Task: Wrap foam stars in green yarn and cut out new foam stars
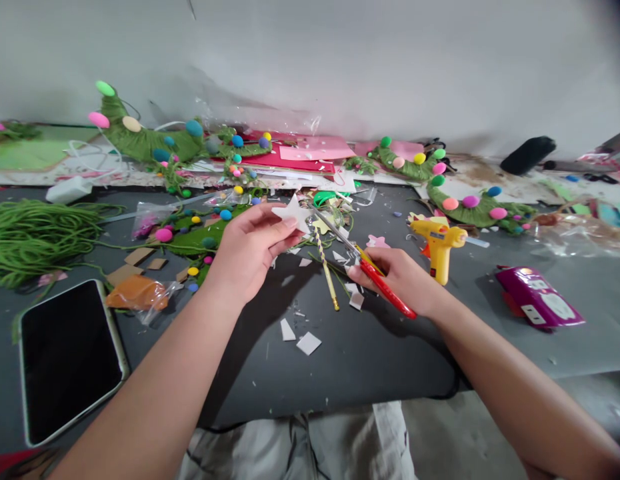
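Note:
Between the thumb and fingers of my left hand [255, 250] is a white star cutout [294, 215], held above the table. My right hand [400, 277] grips scissors [385, 287] with red and yellow handles; their blades point up and left, close to the star's right side. Below the hands lies a yellow patterned pencil [326, 270]. White paper scraps [309, 343] are scattered on the dark tabletop, with a pink star-like cutout [377, 242] just beyond my right hand.
A yellow glue gun [443, 247] and a purple packet [540, 298] lie to the right. On the left are a tablet [70, 360], green yarn [35, 237] and an orange bag [140, 293]. Green yarn-wrapped crescents [145, 141] with coloured pompoms line the back.

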A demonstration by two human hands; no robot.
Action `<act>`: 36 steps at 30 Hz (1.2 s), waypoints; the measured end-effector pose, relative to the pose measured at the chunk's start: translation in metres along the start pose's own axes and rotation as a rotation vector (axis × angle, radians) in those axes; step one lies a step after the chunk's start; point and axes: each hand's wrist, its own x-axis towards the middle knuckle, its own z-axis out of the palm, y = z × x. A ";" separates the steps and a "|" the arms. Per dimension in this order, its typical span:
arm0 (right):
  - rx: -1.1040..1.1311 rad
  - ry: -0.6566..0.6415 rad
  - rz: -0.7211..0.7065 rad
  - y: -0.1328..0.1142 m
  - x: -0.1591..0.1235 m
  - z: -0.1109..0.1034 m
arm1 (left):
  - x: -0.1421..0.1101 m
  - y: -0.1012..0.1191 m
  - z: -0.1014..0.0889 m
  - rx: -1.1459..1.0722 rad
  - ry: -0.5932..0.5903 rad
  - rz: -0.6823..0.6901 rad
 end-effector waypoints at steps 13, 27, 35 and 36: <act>0.030 0.013 -0.027 0.004 0.000 -0.003 | 0.000 0.000 0.000 -0.023 0.014 -0.013; -0.038 -0.016 -0.010 0.004 0.001 -0.002 | -0.001 -0.001 0.001 0.092 -0.040 0.022; -0.051 -0.010 0.010 0.001 0.001 0.000 | -0.003 -0.001 0.000 0.140 -0.075 0.004; -0.053 -0.010 0.011 0.001 0.001 0.000 | -0.003 -0.002 0.000 0.142 -0.079 0.005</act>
